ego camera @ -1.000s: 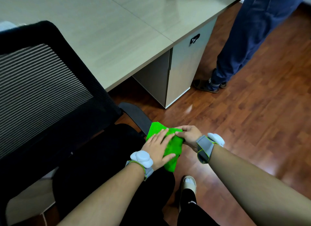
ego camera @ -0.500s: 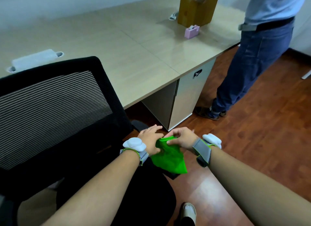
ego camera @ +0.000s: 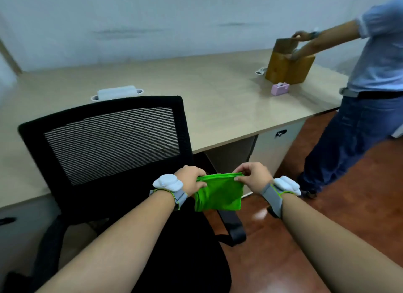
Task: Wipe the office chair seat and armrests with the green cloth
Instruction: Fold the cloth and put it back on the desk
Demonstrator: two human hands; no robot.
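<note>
Lifting green cloth (ego camera: 219, 193) off seat (ego camera: 185, 260), both hands stretching it.

second person (ego camera: 375, 78) cut off at right edge, blurred wall (ego camera: 152, 20)

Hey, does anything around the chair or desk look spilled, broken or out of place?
Nothing stands out. Both hands, left hand and right hand, hold the folded green cloth above the black mesh-backed office chair; no spills visible.
</note>
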